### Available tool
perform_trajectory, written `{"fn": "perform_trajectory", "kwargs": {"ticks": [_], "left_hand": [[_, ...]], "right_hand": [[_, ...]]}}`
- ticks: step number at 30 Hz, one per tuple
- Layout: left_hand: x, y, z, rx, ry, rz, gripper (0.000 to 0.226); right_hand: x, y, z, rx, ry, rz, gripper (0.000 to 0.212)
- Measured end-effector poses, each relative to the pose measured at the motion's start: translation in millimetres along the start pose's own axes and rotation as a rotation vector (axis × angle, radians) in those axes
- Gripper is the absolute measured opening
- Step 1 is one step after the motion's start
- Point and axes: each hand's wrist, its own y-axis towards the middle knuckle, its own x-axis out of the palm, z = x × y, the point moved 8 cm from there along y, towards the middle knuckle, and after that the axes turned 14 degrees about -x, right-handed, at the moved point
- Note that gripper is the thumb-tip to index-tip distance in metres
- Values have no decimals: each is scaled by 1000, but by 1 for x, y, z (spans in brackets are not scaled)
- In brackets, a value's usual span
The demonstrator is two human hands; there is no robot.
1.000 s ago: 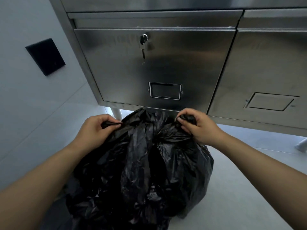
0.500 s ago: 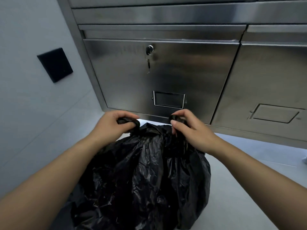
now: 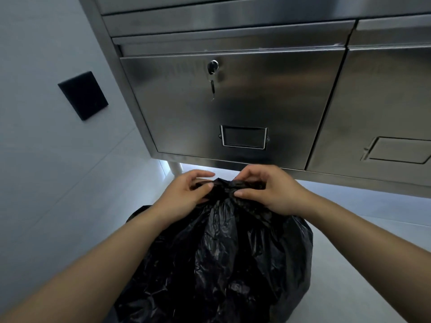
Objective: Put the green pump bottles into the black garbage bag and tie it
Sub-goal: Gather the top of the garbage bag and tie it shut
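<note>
head | left hand (image 3: 184,194), right hand (image 3: 268,190) pinch garbage bag (image 3: 221,264) neck | steel cabinet (image 3: 233,101) close behind

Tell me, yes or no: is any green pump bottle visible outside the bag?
No: only the gathered black garbage bag shows, pinched at its neck by the left hand and right hand.

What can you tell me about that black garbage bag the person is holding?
The black garbage bag is thin, glossy, crinkled plastic, bulging full and standing on the pale floor in front of a stainless steel cabinet. Its mouth is gathered into a bunched neck at the top, pinched by the left hand and the right hand close together. Whether a knot is formed cannot be seen. Its contents are hidden.
</note>
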Motion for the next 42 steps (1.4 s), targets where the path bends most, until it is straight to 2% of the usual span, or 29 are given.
{"fn": "perform_trajectory", "kwargs": {"ticks": [3, 6, 10, 13, 15, 19, 23, 26, 30, 35, 36, 40, 42], "left_hand": [[13, -1, -2, -23, -30, -55, 15], [25, -4, -5, -36, -18, -126, 22], [31, -7, -6, 50, 136, -31, 24], [30, -7, -8, 78, 194, 44, 14], [27, -6, -7, 86, 211, 78, 20], [28, -6, -4, 117, 187, 29, 26], [30, -13, 3, 196, 165, -9, 33], [29, -16, 3, 207, 189, -31, 38], [18, -20, 8, 268, 207, 81, 33], [6, -20, 8, 286, 185, 159, 35], [7, -19, 8, 279, 195, 148, 34], [16, -19, 1, 195, 187, 11, 34], [17, -18, -3, 178, 240, -29, 34]], "right_hand": [[6, 0, -5, -76, -23, 62, 12], [7, -4, -5, -97, -86, 154, 18], [8, -10, 8, -31, -84, 235, 26], [13, -10, 13, -21, -65, 156, 34], [15, -9, 17, -3, -36, 82, 35], [11, -11, 24, 25, 47, 48, 34], [21, -12, 21, -18, -46, -51, 42], [34, -11, 18, -39, -68, -132, 36], [28, -6, 26, 40, 3, -42, 16], [40, -7, 22, 91, 214, -104, 24], [41, -8, 25, 103, 227, -85, 25], [48, -10, 28, 108, 208, -81, 8], [49, -10, 29, 99, 156, -90, 11]]}}
